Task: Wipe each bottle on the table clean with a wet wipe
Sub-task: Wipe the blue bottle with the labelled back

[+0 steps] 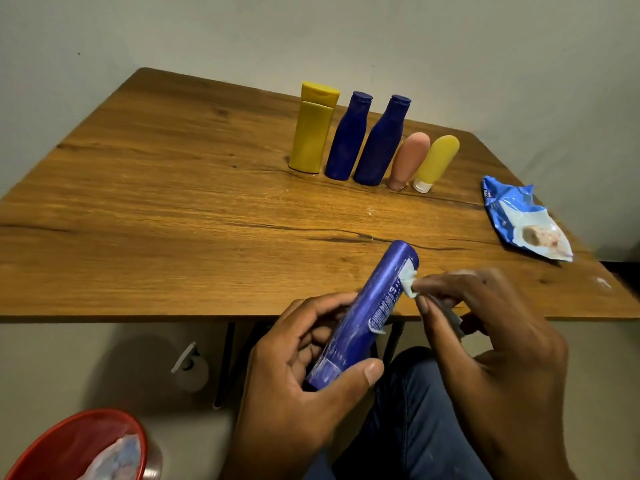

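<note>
Person sitting at 6 o'clock edge of brown wooden table [173,216]. Left hand [294,368] curling fingers round long blue plastic bottle [367,313], tilting it up toward 1 o'clock. Right hand [485,327] pinching small white wet wipe [410,284], rubbing bottle side.

Looks like job going on: five more bottles [374,143] standing in row at 12 o'clock, cannot tell which are clean.

Blue crumpled wipe packet [519,220] lying at 2 o'clock. Red round bin [69,445] on floor at 8 o'clock holding crumpled wipes.

Left hand [304,368] gripping tilted blue bottle [367,313] over wooden table [173,220] edge; right hand [485,327] pinching white wet wipe [410,284] against its side; five bottles lined up behind, blue wipe packet [523,220] at right
</note>
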Tool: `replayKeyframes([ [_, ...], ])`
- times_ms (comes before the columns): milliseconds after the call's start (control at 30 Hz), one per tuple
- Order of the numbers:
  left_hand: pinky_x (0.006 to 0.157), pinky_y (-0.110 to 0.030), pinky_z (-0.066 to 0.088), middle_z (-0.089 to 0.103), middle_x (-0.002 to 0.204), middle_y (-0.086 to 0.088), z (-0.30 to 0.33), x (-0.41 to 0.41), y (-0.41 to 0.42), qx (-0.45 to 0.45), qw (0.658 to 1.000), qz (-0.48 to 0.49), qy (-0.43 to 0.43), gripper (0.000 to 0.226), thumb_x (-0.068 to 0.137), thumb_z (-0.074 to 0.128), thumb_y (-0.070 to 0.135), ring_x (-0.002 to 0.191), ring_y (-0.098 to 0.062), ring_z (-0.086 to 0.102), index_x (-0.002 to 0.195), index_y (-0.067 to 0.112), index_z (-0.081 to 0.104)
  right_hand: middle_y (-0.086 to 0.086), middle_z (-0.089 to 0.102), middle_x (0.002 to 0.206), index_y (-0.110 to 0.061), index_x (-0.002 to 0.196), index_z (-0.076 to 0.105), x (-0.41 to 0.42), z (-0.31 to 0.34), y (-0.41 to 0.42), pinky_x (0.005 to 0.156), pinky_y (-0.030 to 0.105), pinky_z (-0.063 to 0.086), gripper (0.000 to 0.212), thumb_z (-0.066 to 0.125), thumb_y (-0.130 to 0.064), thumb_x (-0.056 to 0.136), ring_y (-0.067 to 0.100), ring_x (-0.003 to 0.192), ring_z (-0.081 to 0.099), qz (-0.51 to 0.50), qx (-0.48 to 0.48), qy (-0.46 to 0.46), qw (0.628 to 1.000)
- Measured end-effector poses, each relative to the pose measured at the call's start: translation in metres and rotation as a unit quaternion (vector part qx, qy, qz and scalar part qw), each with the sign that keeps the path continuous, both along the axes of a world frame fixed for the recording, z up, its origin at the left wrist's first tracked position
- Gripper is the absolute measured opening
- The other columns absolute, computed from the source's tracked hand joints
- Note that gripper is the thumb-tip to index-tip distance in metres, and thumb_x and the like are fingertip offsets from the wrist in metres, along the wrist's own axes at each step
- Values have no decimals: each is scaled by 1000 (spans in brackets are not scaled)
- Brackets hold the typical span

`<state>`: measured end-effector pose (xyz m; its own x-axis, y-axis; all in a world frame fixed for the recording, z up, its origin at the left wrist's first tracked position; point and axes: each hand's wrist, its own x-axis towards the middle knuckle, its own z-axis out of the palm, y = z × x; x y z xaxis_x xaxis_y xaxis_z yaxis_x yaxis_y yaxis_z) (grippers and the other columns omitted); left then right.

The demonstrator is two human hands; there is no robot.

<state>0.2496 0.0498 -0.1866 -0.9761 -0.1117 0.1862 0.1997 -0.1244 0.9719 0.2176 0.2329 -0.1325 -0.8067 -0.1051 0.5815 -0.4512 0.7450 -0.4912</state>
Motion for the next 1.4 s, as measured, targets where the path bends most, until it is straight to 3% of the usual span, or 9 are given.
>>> replayKeyframes([
  [100,86,-22,59,72,122,-2,1,0,0,-2,1000,-1,19,54,73,83,32,112,-28,73,125,40,74,-5,69,100,-21,104,78,1,-3,1,69,34,55,18,76,-11,90,13,95,68,-8,-12,-5,1000],
  [233,82,-20,58,75,120,-2,-2,1,2,17,999,30,10,51,76,79,35,109,-25,75,127,38,71,-6,68,100,-22,104,78,8,-8,-6,71,23,52,14,76,-11,95,14,96,68,-6,-18,-5,1000],
  [467,70,-18,56,78,102,-4,-4,-3,7,53,990,129,-11,39,68,81,44,84,-15,76,104,35,70,-5,68,96,-20,97,79,28,-20,-36,75,21,51,9,77,-16,90,10,90,68,33,-30,23,999],
  [667,72,-20,57,79,97,-5,-3,-5,1,56,991,121,-3,39,64,85,39,83,-15,74,100,31,74,-4,68,96,-19,99,80,25,-13,-31,75,19,50,10,77,-15,89,9,91,69,30,-31,23,999],
  [800,71,-16,57,79,98,-2,-1,-3,2,52,994,99,0,38,64,86,36,83,-11,76,100,31,76,-5,70,99,-22,105,78,9,-3,-16,69,28,53,14,77,-11,96,14,93,69,-20,-45,13,999],
  [1000,71,-16,57,80,97,0,2,-3,2,52,993,101,3,37,63,88,32,82,-9,76,99,30,77,-7,69,98,-25,102,77,7,-10,-24,67,31,55,16,77,-13,91,9,89,68,-45,-62,1,997],
  [1133,72,-17,58,80,96,-3,1,-4,3,53,993,104,-6,37,65,91,15,82,-9,76,98,26,78,-5,69,94,-21,97,80,23,-16,-45,74,18,51,12,78,-11,91,6,88,68,1,-76,25,997],
  [1267,74,-18,59,82,99,-6,1,-4,1,85,992,95,-24,41,61,87,30,86,-13,78,101,29,79,-5,67,97,-22,101,82,28,-15,-50,78,18,49,14,78,-14,90,11,91,69,46,-50,30,997],
  [1400,71,-17,58,82,95,-4,0,-3,1,72,992,99,-44,43,57,93,32,82,-12,77,98,30,80,-4,67,97,-23,103,80,14,-13,-31,75,22,51,14,76,-14,93,10,90,67,-2,-24,29,999],
])
